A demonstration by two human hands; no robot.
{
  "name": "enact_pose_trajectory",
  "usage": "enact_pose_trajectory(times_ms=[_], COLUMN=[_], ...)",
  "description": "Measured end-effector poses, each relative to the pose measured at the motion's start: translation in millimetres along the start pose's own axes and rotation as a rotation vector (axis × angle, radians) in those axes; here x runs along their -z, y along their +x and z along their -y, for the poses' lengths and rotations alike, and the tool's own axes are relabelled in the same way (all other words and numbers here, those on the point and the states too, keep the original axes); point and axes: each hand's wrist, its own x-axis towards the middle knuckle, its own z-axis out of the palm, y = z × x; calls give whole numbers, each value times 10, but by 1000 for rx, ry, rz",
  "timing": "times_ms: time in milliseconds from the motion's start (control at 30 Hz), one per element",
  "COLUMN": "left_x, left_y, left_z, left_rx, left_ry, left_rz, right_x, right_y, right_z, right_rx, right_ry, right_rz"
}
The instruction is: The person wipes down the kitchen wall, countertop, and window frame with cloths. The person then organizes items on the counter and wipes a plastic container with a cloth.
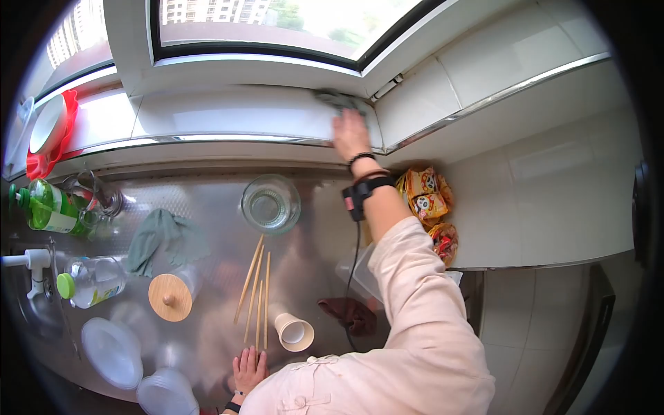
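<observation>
My right hand (351,133) reaches up to the white tiled window sill (228,117), its fingers pressing on a dark grey-green cloth (339,101) at the sill's right corner. On the steel counter (214,200), near its front edge, my left hand (248,371) lies with fingers spread, the fingertips by the lower ends of several wooden chopsticks (259,304). A paper cup (293,332) lies on its side to the right of the chopsticks. Above them stands a clear glass bowl (270,203).
Left are a green cloth (160,238), a wooden-lidded jar (170,297), a green bottle (54,207), a clear bottle (97,281), a faucet (33,261) and plastic containers (113,353). Snack packets (425,195) and a brown cloth (351,315) are right. A red dish (68,124) is on the sill.
</observation>
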Motion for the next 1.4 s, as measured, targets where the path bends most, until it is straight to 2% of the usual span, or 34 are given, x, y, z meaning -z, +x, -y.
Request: enact_pose_trajectory(times_ms=[67,133,367,500,567,633,733,767,833,900,933,967,1033,1100,1167,1233,1267,1300,1367,1400], left_x=[-35,-65,-35,-31,-57,-61,-43,-32,-37,-32,-33,-22,-29,-10,25,32,19,27,22,-8], left_y=[6,-13,-38,-27,-38,-43,-14,-13,-14,-4,0,-3,18,6,27,30,31,19,38,20], left_z=[0,11,-37,-22,-3,-13,-14,-13,-10,-6,-14,-17,-10,-7,-12,-12,-16,-30,-14,-16], left_rx=[5,-28,34,4,0,9,20,21,24,8,8,10,16,17,47,35,31,27,26,22], left_ry=[-3,43,-37,-45,-32,-53,-59,-63,-74,-40,-43,-51,-49,-59,-47,-73,-63,-84,-70,-63], left_rz=[-3,-44,19,20,9,18,10,7,13,-20,-21,-17,-20,-15,-8,-11,-32,-35,-15,-9], right_x=[159,135,109,112,230,465,1047,1399,1986,2178,2149,1993,1539,910,414,423,552,864,1364,1542], right_y=[-11,18,309,-169,-402,-325,0,94,213,361,411,451,404,254,60,70,98,135,313,345], right_z=[-353,-428,-380,-593,-594,-578,-442,-324,-104,-240,-363,-524,-569,-641,-718,-730,-738,-533,-406,-476], right_rx=[-217,-190,-206,-2,33,-78,-12,168,386,389,274,309,231,243,246,253,300,238,119,192], right_ry=[-3,21,40,183,193,219,235,-1,-324,-690,-980,-1067,-1112,-1088,-953,-924,-956,-1038,-1080,-1088], right_rz=[55,64,70,-218,-312,-190,-460,-554,-707,-683,-475,-434,-109,111,142,102,103,157,107,-78])
